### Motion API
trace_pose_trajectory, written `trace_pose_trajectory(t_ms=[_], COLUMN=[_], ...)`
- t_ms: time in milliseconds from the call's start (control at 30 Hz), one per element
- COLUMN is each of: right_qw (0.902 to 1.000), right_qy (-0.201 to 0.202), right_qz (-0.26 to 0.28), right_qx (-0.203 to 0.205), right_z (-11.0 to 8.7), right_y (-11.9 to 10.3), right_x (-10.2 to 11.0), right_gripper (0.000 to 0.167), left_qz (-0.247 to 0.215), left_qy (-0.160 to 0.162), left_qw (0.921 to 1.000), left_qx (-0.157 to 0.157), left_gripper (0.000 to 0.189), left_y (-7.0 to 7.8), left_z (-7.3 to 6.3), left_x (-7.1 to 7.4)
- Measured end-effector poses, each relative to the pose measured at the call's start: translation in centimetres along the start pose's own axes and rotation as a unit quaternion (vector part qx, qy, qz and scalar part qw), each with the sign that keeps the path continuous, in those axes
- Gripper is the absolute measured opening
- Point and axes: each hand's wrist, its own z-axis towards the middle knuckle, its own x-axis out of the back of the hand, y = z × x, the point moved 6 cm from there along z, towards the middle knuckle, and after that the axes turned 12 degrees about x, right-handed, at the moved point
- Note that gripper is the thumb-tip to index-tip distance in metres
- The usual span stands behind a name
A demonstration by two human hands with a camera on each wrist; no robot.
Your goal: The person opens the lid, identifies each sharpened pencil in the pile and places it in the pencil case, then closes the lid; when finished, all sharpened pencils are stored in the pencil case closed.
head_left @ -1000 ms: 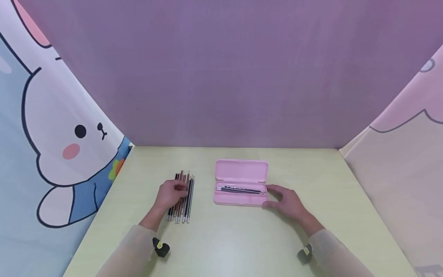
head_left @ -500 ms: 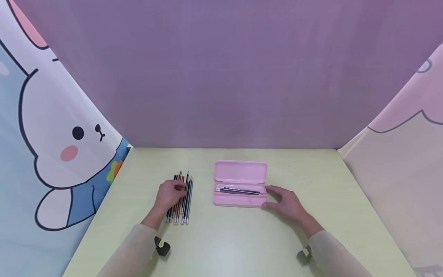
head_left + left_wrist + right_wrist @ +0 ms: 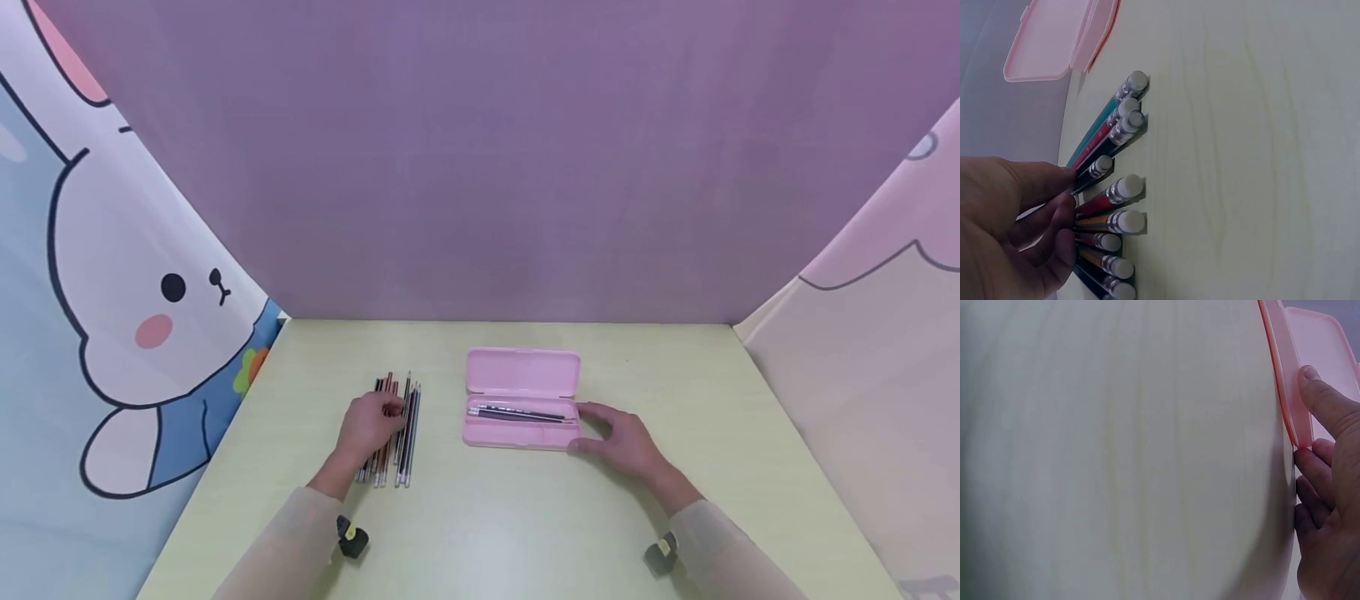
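My left hand (image 3: 369,427) is over a loose bundle of pencils (image 3: 408,454) on the table. In the left wrist view, its thumb and forefinger pinch a dark pencil (image 3: 1092,172) below the white eraser; other fingers curl against neighbouring pencils. Pencil colours include black, red, orange and teal, with erasers towards the near edge. A pink pencil case (image 3: 502,433) lies with its lid (image 3: 522,371) raised, holding a few dark pencils (image 3: 521,413). My right hand (image 3: 622,437) grips the case's right end, thumb at the front corner and fingers round the side.
The pale wooden table (image 3: 495,533) meets a purple backdrop (image 3: 510,192) behind the case. A curtain with a rabbit print (image 3: 127,333) hangs on the left, a pink and cream one (image 3: 862,375) on the right.
The left-hand pencils have shifted slightly left under my left hand, widening the gap to those on the right. My right hand and the case stay put.
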Motion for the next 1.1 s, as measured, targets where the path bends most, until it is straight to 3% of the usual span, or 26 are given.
trace_pose_trajectory(t_ms=[233, 467, 900, 1100], right_qw=[1.0, 1.0, 1.0, 0.9999], right_qy=[0.0, 0.003, 0.006, 0.006], right_qz=[-0.002, -0.004, -0.005, -0.002], right_qx=[-0.001, 0.002, 0.006, 0.008], right_z=[-0.2, -0.1, 0.0, 0.0], right_y=[0.2, 0.2, 0.3, 0.2], right_x=[-0.1, 0.0, 0.0, -0.1], right_gripper=[0.074, 0.073, 0.072, 0.072], left_qz=[0.023, 0.007, -0.035, -0.064], left_qy=[-0.004, 0.003, 0.02, 0.005], left_qw=[0.9997, 1.0, 0.9976, 0.9958], left_qx=[-0.012, -0.003, 0.056, 0.064], left_gripper=[0.031, 0.031, 0.031, 0.029], left_y=[0.1, -0.1, -0.6, -0.9], left_z=[0.1, 0.1, 0.1, 0.2], left_x=[-0.3, 0.0, 1.3, 1.5])
